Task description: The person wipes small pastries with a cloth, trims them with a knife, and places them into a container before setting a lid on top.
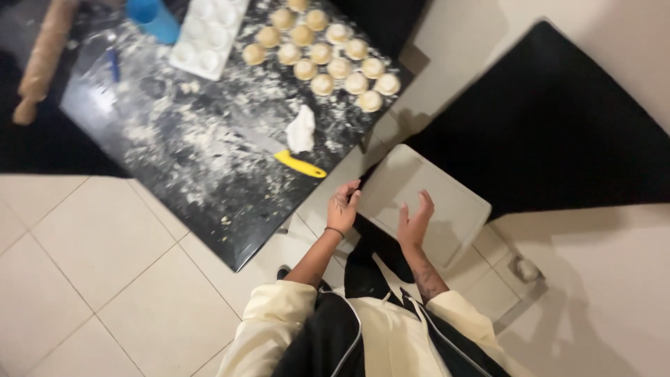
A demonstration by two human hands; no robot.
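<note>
White plastic board (426,202): probably light, stiff; best gripped at opposite edges. Left hand (343,207) and right hand (415,223) open, empty, above it.

Dim, soft blur, hard shadows

Fifteen dough rounds (340,68), one knife (279,150), one rolling pin (43,57).
</note>
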